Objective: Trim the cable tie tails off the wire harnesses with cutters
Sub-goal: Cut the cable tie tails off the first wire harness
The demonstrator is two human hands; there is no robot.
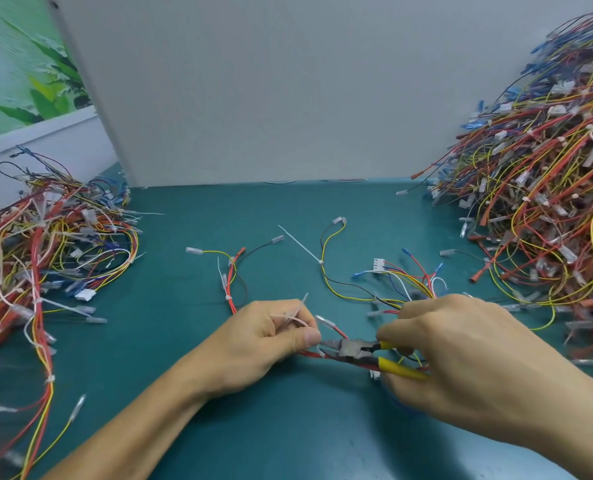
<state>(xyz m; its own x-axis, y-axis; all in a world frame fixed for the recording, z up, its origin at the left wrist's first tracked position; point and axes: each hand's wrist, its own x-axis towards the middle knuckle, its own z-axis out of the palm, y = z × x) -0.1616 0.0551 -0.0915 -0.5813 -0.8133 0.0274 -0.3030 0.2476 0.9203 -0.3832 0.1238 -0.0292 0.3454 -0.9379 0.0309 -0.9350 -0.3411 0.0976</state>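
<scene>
My right hand (pixel 461 348) grips yellow-handled cutters (pixel 360 351), whose dark jaws point left at a red wire of the harness (pixel 326 355). My left hand (pixel 270 337) pinches that red wire beside the jaws and also holds several white cut cable tie tails (pixel 295 315) between its fingers. The harness spreads over the green mat behind my hands, with a long white cable tie tail (pixel 298 245) sticking out of its yellow branch and a white connector (pixel 378 264) at the right.
A large heap of harnesses (pixel 544 188) fills the right side, and a smaller pile (pixel 45 244) lies at the left. A grey upright panel (pixel 253 91) closes the back of the green mat (pixel 253 427).
</scene>
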